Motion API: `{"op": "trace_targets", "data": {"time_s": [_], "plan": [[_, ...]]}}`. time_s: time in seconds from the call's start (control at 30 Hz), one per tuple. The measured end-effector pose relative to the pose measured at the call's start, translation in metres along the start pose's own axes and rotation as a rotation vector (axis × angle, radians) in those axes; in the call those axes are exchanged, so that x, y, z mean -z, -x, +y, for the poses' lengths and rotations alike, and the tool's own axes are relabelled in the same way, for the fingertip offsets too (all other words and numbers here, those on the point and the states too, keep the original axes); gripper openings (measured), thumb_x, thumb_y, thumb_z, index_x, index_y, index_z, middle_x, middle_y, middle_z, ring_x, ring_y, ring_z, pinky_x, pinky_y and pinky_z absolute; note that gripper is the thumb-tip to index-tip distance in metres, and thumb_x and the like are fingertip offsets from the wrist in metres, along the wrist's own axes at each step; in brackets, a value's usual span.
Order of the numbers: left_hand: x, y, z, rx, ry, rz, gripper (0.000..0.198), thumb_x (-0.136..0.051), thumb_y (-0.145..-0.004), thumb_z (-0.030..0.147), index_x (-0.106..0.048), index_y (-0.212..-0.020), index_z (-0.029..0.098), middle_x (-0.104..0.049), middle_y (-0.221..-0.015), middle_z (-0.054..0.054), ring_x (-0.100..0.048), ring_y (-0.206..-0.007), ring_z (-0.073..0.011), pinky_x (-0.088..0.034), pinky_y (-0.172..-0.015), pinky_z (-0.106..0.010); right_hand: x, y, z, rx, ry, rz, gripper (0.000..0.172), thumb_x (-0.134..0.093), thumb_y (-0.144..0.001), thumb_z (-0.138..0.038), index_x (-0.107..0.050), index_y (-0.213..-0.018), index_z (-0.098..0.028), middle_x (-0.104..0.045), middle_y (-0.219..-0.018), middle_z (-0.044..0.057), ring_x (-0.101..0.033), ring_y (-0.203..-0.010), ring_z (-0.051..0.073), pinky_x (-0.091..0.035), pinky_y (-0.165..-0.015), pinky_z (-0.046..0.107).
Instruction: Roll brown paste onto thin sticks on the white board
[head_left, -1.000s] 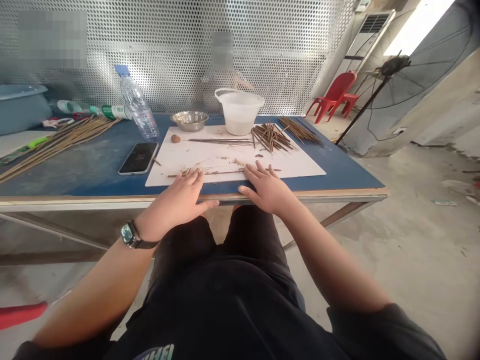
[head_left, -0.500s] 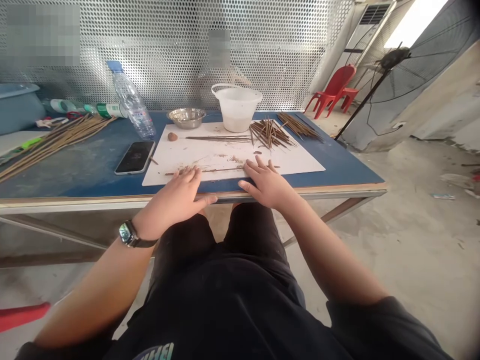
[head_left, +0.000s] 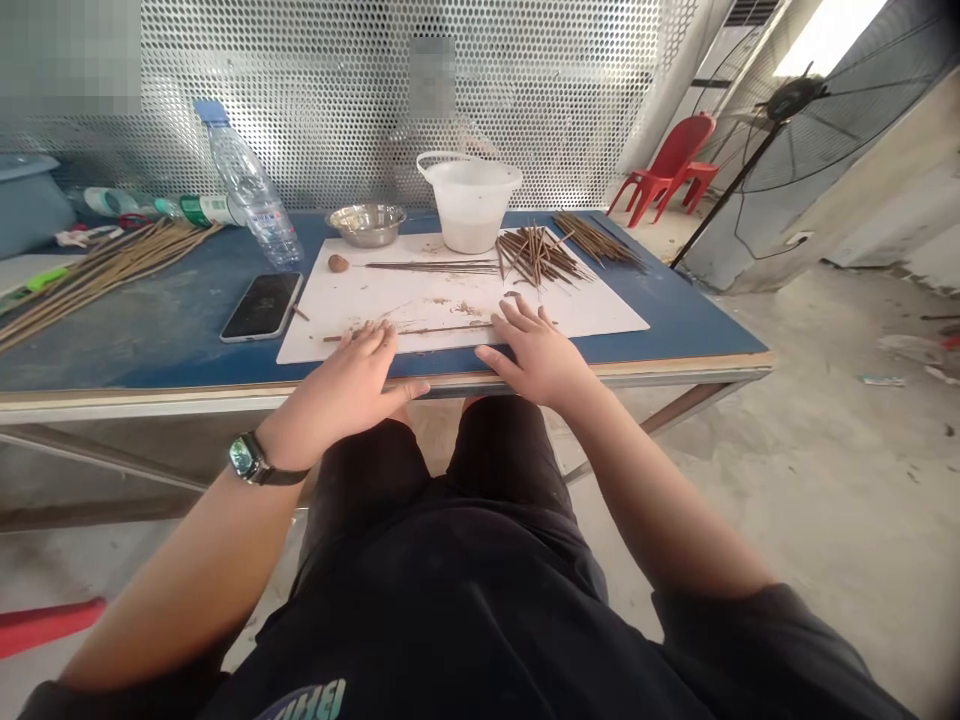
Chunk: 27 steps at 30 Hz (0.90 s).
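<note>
My left hand [head_left: 351,385] lies flat and open on the near edge of the blue table [head_left: 150,340], fingertips on a thin brown stick [head_left: 427,329] that lies across the front of a white board [head_left: 592,305]. My right hand [head_left: 534,352] rests flat and open beside it, fingers spread over the same stick's right end. Neither hand holds anything. A watch sits on my left wrist. Further back on the board lie a row of dark sticks [head_left: 435,266], a heap of short sticks [head_left: 540,255] and a small brown ball [head_left: 338,263].
Behind the board stand a white bucket [head_left: 469,200], a steel bowl [head_left: 367,224] and a water bottle [head_left: 249,186]. A phone [head_left: 262,305] lies left of the board, long bamboo sticks [head_left: 97,270] further left. A fan [head_left: 817,110] and red chairs [head_left: 667,175] stand at the right.
Both hands stay flat on the stick at the table's edge. The view has tilted slightly, so the table appears a little higher and further left.
</note>
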<state>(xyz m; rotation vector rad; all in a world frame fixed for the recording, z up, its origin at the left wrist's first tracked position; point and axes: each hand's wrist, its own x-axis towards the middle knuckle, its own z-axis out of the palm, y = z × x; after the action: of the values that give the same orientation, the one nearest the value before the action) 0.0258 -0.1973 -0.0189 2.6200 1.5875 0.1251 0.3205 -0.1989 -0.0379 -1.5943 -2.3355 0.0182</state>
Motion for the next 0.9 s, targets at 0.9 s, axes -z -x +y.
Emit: {"op": "trace_targets", "data": {"time_s": [0.9], "plan": [[0.003,0.002,-0.003,0.014,0.052,-0.025,0.113,-0.047,-0.105,0.082,-0.02,-0.181,0.003,-0.014,-0.189,-0.022,-0.012,-0.176,-0.0412,-0.016,-0.144,-0.053,0.004,0.006,0.006,0.004,-0.004,-0.083,0.091,-0.024,-0.114,-0.072,-0.047,-0.171,-0.005,-0.034,-0.184,0.025,-0.017,-0.174,0.05,-0.017,-0.136,0.076]]}}
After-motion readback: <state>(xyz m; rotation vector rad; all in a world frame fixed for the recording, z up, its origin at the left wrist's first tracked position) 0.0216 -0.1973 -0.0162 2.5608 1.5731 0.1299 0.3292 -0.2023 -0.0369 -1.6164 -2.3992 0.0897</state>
